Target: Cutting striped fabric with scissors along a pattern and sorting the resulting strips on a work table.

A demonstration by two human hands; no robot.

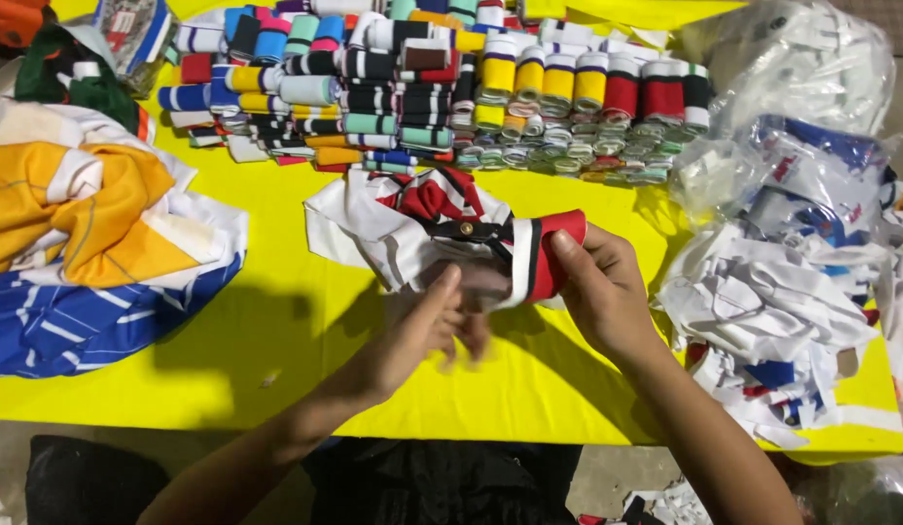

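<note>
Centrally, a white shirt (373, 228) with a red-striped collar (547, 255) is lain on the yellow table (276, 321). The collar is pinched by the right hand (602, 292), thumb up toward twelve o'clock; the blurred left hand (427, 326) is pressed half-open against the shirt's fabric.

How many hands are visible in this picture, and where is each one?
2. The left hand is at the lower edge of the white, red and black garment; the right hand pinches its striped collar. No others show.
</note>
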